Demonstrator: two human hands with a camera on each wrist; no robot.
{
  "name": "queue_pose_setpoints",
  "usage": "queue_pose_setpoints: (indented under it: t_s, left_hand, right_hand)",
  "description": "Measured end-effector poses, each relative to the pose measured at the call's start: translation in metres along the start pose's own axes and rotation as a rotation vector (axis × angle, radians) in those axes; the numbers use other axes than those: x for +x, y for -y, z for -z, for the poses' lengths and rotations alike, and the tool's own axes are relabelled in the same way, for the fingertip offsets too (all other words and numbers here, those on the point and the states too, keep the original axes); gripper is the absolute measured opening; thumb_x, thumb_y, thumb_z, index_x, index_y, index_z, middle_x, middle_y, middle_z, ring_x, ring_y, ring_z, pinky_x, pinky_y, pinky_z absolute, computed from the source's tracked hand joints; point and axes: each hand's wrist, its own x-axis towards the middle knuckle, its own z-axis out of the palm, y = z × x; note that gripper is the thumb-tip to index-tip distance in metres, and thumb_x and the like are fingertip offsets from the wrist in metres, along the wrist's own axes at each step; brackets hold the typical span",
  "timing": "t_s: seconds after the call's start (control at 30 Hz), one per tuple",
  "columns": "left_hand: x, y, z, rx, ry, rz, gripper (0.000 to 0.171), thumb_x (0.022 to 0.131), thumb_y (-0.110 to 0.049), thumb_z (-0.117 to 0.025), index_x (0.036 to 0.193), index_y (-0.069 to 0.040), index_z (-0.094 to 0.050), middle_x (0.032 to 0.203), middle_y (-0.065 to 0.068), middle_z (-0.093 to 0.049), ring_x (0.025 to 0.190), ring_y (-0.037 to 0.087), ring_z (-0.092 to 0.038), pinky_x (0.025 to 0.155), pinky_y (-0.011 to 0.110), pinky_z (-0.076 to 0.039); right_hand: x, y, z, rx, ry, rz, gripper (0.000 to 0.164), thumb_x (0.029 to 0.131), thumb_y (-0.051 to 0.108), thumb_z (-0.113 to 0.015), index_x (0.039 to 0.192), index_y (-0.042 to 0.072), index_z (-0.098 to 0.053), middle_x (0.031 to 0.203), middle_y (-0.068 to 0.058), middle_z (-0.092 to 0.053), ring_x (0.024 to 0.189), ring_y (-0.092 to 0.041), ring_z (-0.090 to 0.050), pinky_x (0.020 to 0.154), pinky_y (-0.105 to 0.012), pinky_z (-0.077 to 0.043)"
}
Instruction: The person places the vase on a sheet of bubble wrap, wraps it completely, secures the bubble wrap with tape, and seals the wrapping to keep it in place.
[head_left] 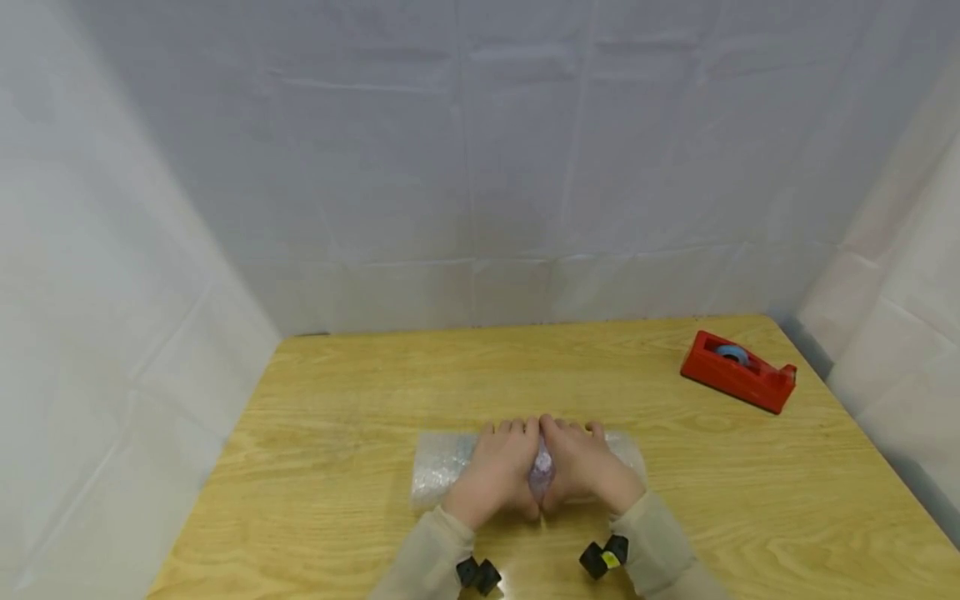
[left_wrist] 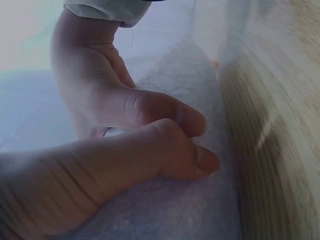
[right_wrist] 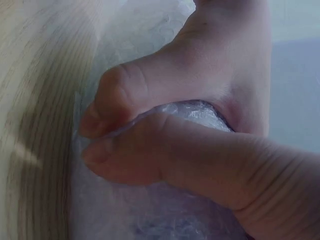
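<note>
A roll of clear bubble wrap (head_left: pixel 435 477) lies crosswise near the front of the table, with a purplish tint showing in the gap between the hands. My left hand (head_left: pixel 501 468) grips it just left of the middle, fingers over the top and thumb along the near side. Close beside it, my right hand (head_left: pixel 583 467) holds the roll the same way. In the left wrist view, both thumbs press on the plastic with their tips nearly together. The right wrist view shows the crinkled wrap (right_wrist: pixel 150 210) bulging between the two hands. What lies inside the roll is hidden.
A red tape dispenser (head_left: pixel 738 372) with a blue roll of tape stands at the back right of the wooden table (head_left: pixel 322 467). White sheeting (head_left: pixel 510 183) hangs behind and on both sides. Black blocks (head_left: pixel 478 575) sit at the cuffs of the pale sleeves.
</note>
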Motion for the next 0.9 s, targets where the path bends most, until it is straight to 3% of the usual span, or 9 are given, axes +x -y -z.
queue_pose_setpoints:
  t_s: [0.23,0.47,0.6,0.9]
  left_hand:
    - [0.004,0.000,0.003,-0.023,0.043,0.006,0.102,0.048,-0.054,-0.094,0.126,-0.006,-0.051,0.111,0.009,-0.063,0.104,0.026,-0.060,0.090,0.046,-0.048]
    - [0.010,0.005,0.001,-0.095,0.077,0.039,0.097,0.044,-0.051,-0.096,0.120,-0.008,-0.052,0.105,0.007,-0.064,0.100,0.027,-0.062,0.088,0.045,-0.049]
    - [0.013,0.007,0.002,-0.136,0.103,0.042,0.099,0.044,-0.048,-0.097,0.121,-0.007,-0.051,0.109,0.008,-0.065,0.102,0.029,-0.063,0.090,0.046,-0.048]
    - [0.016,0.012,0.002,-0.138,0.081,0.012,0.105,0.046,-0.049,-0.095,0.129,-0.007,-0.045,0.114,0.011,-0.063,0.105,0.031,-0.059,0.092,0.048,-0.048]
  right_hand:
    - [0.001,-0.001,-0.002,-0.014,0.001,-0.012,0.102,0.046,0.028,-0.095,0.134,0.008,-0.049,0.121,-0.010,-0.064,0.114,-0.033,-0.057,0.104,-0.067,-0.022]
    - [-0.010,0.003,-0.014,-0.178,-0.201,-0.003,0.106,0.049,0.045,-0.094,0.136,0.004,-0.050,0.130,-0.017,-0.059,0.121,-0.040,-0.052,0.104,-0.069,-0.024]
    - [-0.013,0.004,-0.021,-0.200,-0.271,0.003,0.104,0.051,0.047,-0.094,0.135,0.003,-0.050,0.129,-0.018,-0.059,0.120,-0.039,-0.052,0.104,-0.070,-0.024]
    - [-0.006,0.001,-0.018,-0.167,-0.260,-0.012,0.098,0.046,0.043,-0.095,0.126,0.006,-0.052,0.118,-0.014,-0.061,0.110,-0.038,-0.056,0.100,-0.070,-0.027]
